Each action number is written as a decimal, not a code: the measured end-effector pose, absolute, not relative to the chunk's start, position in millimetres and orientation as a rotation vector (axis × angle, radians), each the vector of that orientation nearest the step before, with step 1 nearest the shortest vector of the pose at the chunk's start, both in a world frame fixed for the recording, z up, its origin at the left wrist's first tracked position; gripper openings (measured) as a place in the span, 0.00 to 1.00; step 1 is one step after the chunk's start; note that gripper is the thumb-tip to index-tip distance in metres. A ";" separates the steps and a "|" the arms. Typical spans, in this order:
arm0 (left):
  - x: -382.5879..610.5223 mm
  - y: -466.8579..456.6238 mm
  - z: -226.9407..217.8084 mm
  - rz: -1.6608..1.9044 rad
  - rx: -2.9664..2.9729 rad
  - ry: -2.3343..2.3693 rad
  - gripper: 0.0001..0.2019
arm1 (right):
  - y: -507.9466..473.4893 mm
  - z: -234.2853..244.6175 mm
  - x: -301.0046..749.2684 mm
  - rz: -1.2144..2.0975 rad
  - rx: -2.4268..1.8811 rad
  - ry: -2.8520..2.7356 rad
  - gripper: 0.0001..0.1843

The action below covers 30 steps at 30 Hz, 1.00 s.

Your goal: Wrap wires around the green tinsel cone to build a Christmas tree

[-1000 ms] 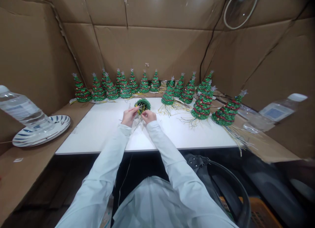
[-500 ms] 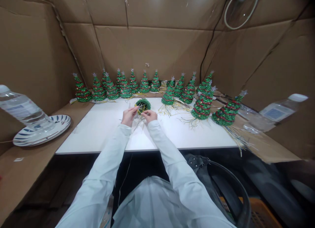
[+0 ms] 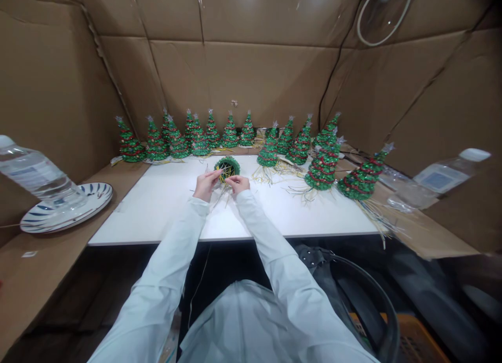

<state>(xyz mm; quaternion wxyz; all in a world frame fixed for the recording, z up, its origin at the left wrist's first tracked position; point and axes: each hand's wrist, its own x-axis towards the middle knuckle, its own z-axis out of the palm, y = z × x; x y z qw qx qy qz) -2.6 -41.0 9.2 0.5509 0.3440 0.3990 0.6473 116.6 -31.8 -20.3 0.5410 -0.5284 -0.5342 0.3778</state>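
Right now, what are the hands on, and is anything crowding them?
Left hand holding hollow green tree cone. Right hand pinching its yellow strands. Nearest standing green tree apart, to the right.

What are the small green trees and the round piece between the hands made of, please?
The small green trees seem covered in shiny green and red foil or beads; their glinting surface suggests this, but the picture cannot settle which. The round piece has the same glossy green surface, and pale yellow straw-like strands cross its dark hollow, perhaps raffia or plastic.
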 end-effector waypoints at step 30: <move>-3.2 -39.9 11.4 1.627 0.671 0.864 0.05 | -61.3 -1.8 121.9 0.144 -1.541 -2.301 0.12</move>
